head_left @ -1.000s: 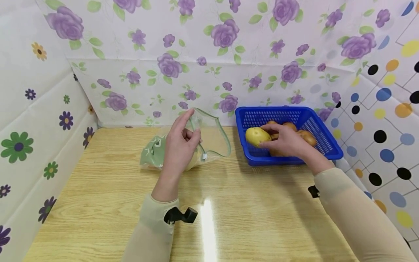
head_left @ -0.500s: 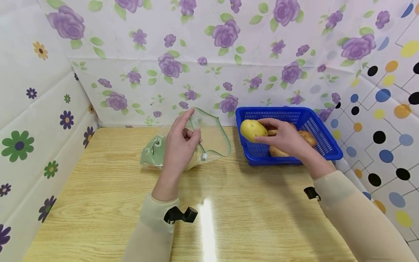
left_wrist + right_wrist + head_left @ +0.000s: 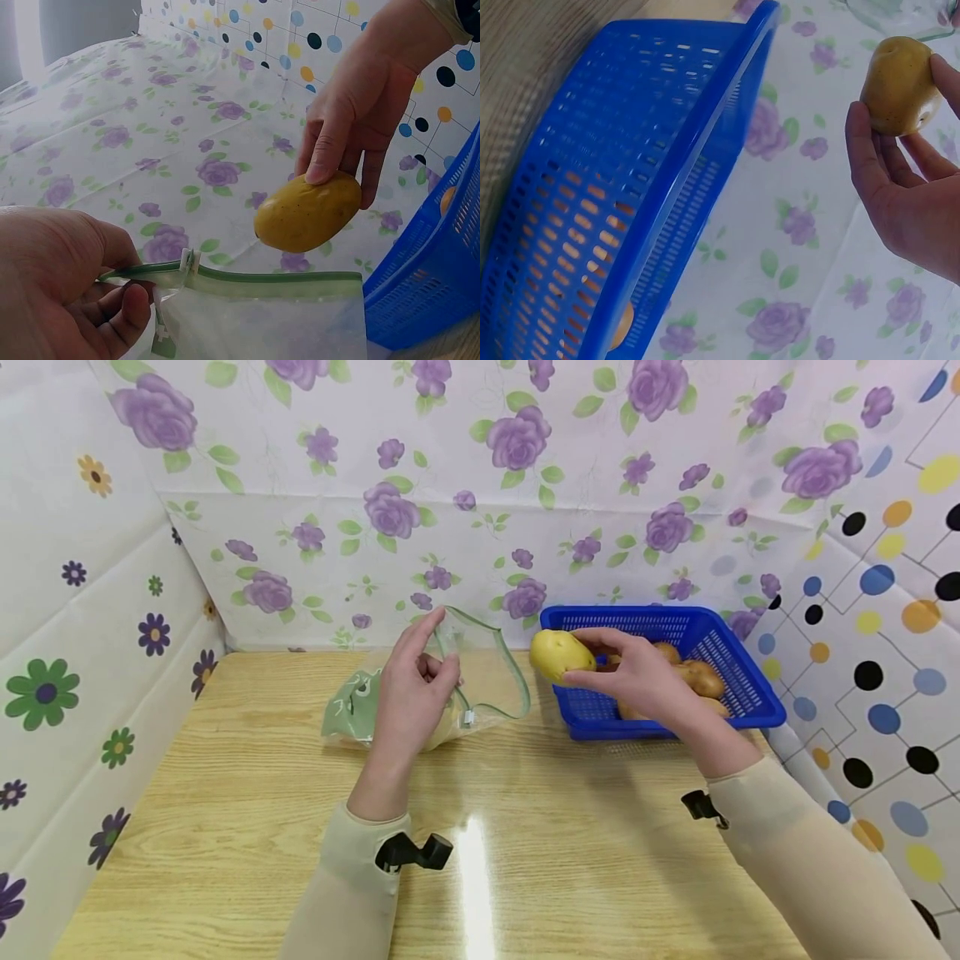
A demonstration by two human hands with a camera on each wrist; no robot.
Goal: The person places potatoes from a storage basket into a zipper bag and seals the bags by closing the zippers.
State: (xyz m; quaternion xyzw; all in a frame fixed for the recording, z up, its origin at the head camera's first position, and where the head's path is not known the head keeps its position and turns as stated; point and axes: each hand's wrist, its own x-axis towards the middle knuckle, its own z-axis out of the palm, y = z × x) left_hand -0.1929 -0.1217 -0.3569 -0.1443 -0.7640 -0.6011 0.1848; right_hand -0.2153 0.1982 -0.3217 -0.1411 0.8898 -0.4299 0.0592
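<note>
A yellow potato (image 3: 559, 656) is pinched between the thumb and fingers of my right hand (image 3: 637, 677), over the left rim of the blue basket (image 3: 600, 729). The right wrist view shows the potato (image 3: 901, 84) held at the fingertips. My left hand (image 3: 412, 693) pinches the green-edged mouth of a clear zip bag (image 3: 487, 677), which stands agape toward the basket. In the left wrist view the bag's white slider (image 3: 189, 261) sits close to my thumb and fingers. The bag's green printed end (image 3: 352, 706) lies on the table, partly behind my left hand.
Several more potatoes (image 3: 701, 678) lie in the basket. The wooden table (image 3: 525, 843) meets a flowered cloth wall (image 3: 315, 568) at the back and a dotted wall (image 3: 870, 677) on the right.
My right hand has lifted the potato from among the others and carried it left to the basket's rim, nearer the bag. The left hand and bag have stayed in place.
</note>
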